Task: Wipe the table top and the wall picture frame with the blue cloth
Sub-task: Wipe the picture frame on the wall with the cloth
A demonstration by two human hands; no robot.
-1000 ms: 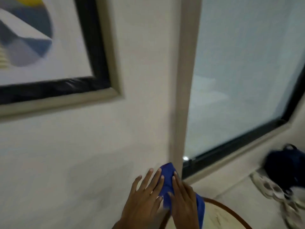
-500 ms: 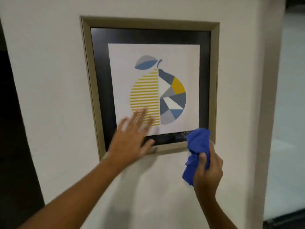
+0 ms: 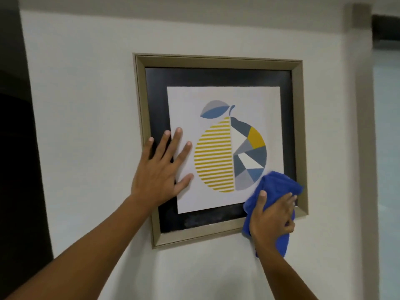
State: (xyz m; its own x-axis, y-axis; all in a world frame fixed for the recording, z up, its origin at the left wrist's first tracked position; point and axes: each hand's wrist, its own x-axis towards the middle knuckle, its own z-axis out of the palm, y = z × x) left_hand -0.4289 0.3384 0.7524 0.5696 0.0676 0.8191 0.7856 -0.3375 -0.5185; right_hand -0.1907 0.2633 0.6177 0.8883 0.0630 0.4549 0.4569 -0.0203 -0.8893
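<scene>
The wall picture frame (image 3: 216, 59) hangs on the white wall; it has a bronze border, a black mat and a print of a striped yellow and grey-blue pear. My left hand (image 3: 161, 169) lies flat with fingers spread on the frame's left side, over the mat and print. My right hand (image 3: 272, 219) grips the bunched blue cloth (image 3: 275, 187) and presses it against the frame's lower right corner. The table top is out of view.
A dark doorway (image 3: 15, 169) fills the left edge. A beige vertical trim (image 3: 365, 148) and a frosted glass panel (image 3: 387, 137) stand to the right of the frame.
One second ago both hands were low by the table edge with the cloth. Since then they rose to the picture; my left hand slid up onto the left side and the cloth reached the lower right corner.
</scene>
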